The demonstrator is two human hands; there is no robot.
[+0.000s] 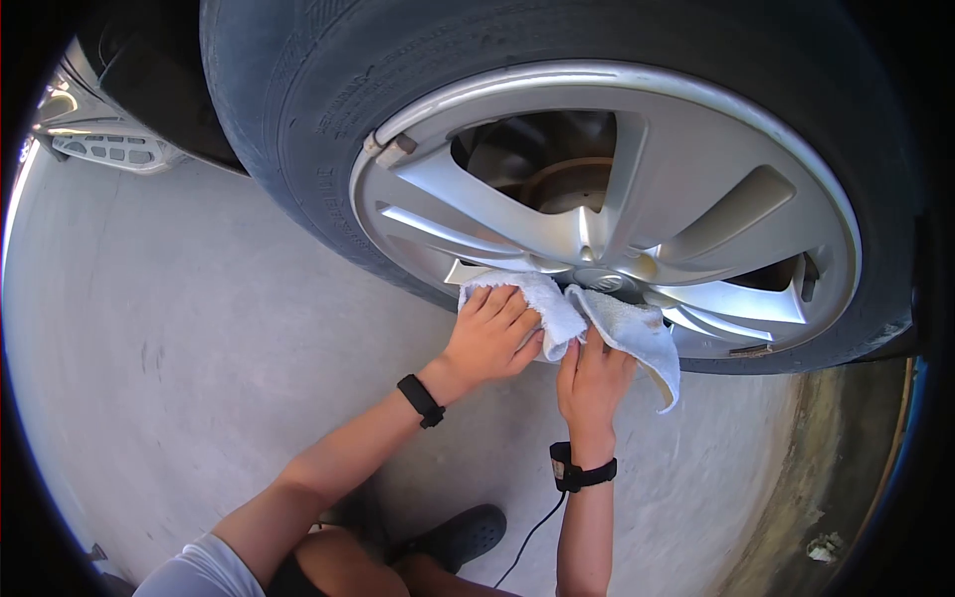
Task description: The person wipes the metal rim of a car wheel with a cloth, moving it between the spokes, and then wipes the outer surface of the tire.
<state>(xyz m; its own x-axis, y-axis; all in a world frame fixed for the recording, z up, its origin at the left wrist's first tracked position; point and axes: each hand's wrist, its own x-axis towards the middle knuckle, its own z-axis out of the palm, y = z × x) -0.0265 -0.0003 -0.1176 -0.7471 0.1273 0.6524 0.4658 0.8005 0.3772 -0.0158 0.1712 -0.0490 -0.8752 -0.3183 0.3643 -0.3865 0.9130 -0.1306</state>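
Note:
A silver alloy wheel (pixel 686 189) inside a black tire (pixel 298 149) fills the upper part of the head view. My left hand (pixel 492 338) presses a white cloth (pixel 542 303) against the lower spokes, its fingers bent over the fabric. Just to the right, my right hand (pixel 595 383) grips a second white-looking cloth (pixel 637 333), which has faint brownish marks and a corner hanging down past the rim. Most of the right fingers are hidden beneath it. Both cloths lie just below the center cap (pixel 604 280), partly covering the lower spokes.
Grey concrete floor (pixel 199 328) spreads below the wheel. Another vehicle's silver lower body (pixel 109 144) shows at the upper left. A thin black cable (pixel 537 524) trails from my right wristband (pixel 582 470). My dark clog (pixel 473 532) rests on the floor, and crumpled litter (pixel 825 547) lies at lower right.

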